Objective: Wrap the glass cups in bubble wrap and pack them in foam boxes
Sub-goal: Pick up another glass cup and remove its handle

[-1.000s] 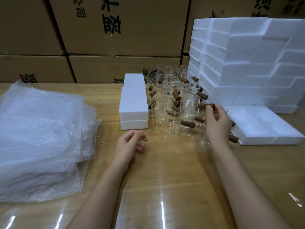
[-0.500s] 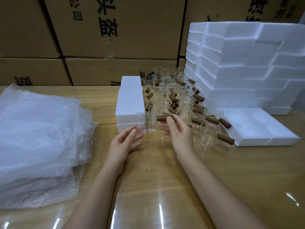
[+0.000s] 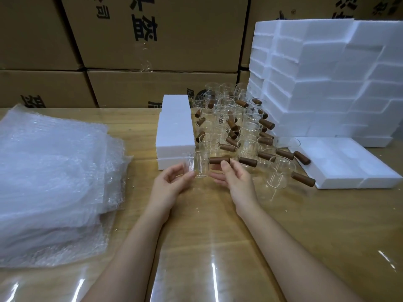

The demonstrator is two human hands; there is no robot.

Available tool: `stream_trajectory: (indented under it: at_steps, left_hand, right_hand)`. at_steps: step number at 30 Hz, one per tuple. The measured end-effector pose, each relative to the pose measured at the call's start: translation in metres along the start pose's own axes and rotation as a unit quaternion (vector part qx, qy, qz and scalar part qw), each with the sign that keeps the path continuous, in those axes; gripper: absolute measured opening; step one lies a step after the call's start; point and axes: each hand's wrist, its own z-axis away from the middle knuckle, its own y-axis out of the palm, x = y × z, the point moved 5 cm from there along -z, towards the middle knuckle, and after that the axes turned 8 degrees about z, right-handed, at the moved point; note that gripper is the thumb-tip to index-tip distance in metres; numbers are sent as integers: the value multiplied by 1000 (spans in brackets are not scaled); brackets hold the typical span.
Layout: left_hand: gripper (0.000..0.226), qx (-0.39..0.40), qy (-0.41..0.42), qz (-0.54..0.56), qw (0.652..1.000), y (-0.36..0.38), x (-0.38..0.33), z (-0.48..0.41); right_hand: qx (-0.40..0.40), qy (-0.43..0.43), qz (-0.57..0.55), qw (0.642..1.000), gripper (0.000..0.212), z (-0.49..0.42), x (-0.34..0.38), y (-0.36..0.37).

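A clear glass cup (image 3: 200, 164) with a brown wooden handle (image 3: 219, 160) is held just above the table between both hands. My right hand (image 3: 236, 182) pinches the handle with thumb and fingers. My left hand (image 3: 172, 184) curls its fingers against the cup's left side. Behind them stands a cluster of several more glass cups (image 3: 237, 127) with wooden handles. A thick stack of bubble wrap (image 3: 52, 177) lies at the left. Closed white foam boxes (image 3: 175, 127) stand behind the held cup.
A tall pile of foam boxes (image 3: 327, 79) fills the right rear, with flat foam boxes (image 3: 346, 164) in front of it. Brown cardboard cartons (image 3: 152, 40) wall off the back. The wooden table (image 3: 218, 236) has a glossy clear cover.
My right hand lifted a cup out of the cluster by its handle and carried it left toward me. My left hand rose from the table and took the cup's side.
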Motion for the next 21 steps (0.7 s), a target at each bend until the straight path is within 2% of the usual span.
stream_trajectory:
  at_steps: [5, 7, 10, 15, 18, 21]
  left_hand:
    - [50, -20, 0, 14, 1000, -1, -1, 0]
    - [46, -24, 0, 17, 1000, -3, -1, 0]
    - [42, -23, 0, 21, 1000, -5, 0, -1]
    - [48, -4, 2, 7, 1000, -3, 1, -1]
    - [49, -2, 4, -2, 1000, -2, 0, 0]
    - [49, -5, 4, -11, 1000, -4, 0, 0]
  right_hand:
    - [62, 10, 114, 992, 11, 0, -15, 11]
    - [78, 2, 142, 987, 23, 1, -16, 14]
    - [77, -7, 145, 986, 25, 2, -14, 13]
    - [70, -6, 128, 989, 12, 1, -13, 11]
    - [75, -7, 141, 987, 12, 1, -14, 10]
    - [99, -2, 156, 983, 38, 3, -14, 13]
